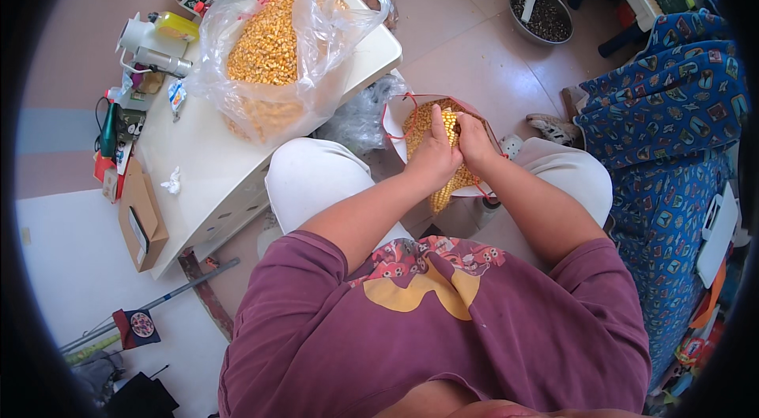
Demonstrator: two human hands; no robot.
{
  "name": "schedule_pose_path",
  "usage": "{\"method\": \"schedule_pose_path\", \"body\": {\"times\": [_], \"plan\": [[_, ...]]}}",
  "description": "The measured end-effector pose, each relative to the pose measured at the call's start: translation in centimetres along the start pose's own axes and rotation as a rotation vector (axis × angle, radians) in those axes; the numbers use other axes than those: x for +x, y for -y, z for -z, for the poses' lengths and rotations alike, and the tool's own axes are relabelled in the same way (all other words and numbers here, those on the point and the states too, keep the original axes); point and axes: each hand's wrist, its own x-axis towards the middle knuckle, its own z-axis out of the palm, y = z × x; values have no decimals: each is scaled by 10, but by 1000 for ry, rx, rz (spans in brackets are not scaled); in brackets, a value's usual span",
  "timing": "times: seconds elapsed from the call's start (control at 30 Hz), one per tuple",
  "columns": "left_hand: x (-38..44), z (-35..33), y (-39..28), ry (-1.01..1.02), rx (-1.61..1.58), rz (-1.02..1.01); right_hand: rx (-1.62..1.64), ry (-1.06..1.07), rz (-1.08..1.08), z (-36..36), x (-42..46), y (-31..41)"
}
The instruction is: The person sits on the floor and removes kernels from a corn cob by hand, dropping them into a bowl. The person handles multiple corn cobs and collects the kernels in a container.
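Observation:
Both my hands grip one ear of dried yellow corn (449, 124) between my knees. My left hand (434, 154) lies on its left side with the thumb pointing up along it, and my right hand (472, 139) closes on its right side. Below them is a paper bag (394, 121) with red cord handles, holding loose corn kernels (418, 117). The lower end of an ear of corn (440, 200) sticks out past the near edge of the bag; whether it is the same ear is hidden by my hands.
On the white table (195, 204) at the left sits a large clear plastic bag of kernels (264, 44), near bottles and a cardboard box (142, 216). A metal bowl (541, 15) stands on the floor beyond. Blue patterned cloth (658, 121) hangs at the right.

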Motion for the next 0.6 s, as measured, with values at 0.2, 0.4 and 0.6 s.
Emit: {"method": "schedule_pose_path", "body": {"times": [0.2, 0.4, 0.6], "plan": [[0, -2, 3, -17, 7, -18, 42, 22, -1, -2, -4, 3], [0, 1, -1, -1, 14, -1, 105, 24, -29, -5, -7, 10], [-3, -3, 1, -15, 53, 12, 115, 6, -57, -6, -5, 8]]}}
